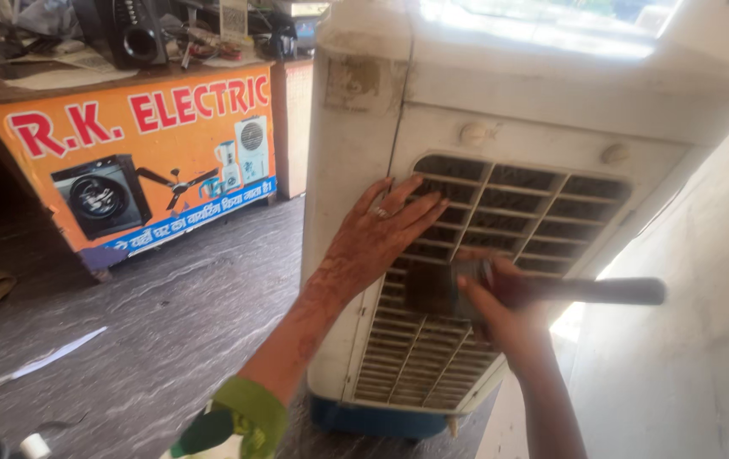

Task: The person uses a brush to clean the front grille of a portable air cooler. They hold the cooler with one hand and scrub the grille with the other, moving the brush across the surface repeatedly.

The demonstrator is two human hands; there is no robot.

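A large dusty white air cooler (356,127) with a blue base stands in front of me, its slatted front grille (500,212) facing me. My left hand (377,234) lies flat with fingers spread on the grille's left edge; a ring sits on one finger. My right hand (500,310) grips a dark tool (602,291) whose long handle sticks out to the right, its head pressed against the middle of the grille. A gap shows in the louvres just left of the tool's head.
An orange shop counter (139,161) with pictures of appliances stands at the left, cluttered on top with a speaker (131,34) and papers. The grey stone floor (152,314) spreads between. A pale wall (696,340) runs close on the right.
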